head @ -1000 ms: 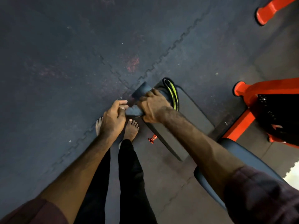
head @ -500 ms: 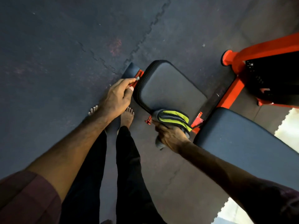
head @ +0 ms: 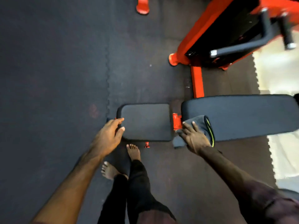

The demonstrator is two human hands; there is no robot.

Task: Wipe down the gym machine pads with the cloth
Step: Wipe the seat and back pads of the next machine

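Note:
A small black seat pad [head: 146,121] lies in the middle, with a long black back pad [head: 242,115] to its right across an orange hinge. My left hand [head: 107,137] rests on the seat pad's left edge, fingers and thumb loosely extended against it. My right hand [head: 193,137] lies flat with spread fingers on a grey cloth with a yellow-green stripe [head: 202,126], pressing it onto the near left end of the back pad. Part of the cloth hangs off the pad's corner.
An orange machine frame [head: 196,81] with a black weight stack and grey handle [head: 239,46] stands at the upper right. Another orange foot [head: 142,7] shows at the top. My bare feet [head: 133,151] stand on dark interlocking rubber floor tiles below the seat pad.
My right hand carried the cloth from the seat pad rightwards onto the back pad and now lies flat on it. My left hand stayed at the seat pad's left edge. The view turned.

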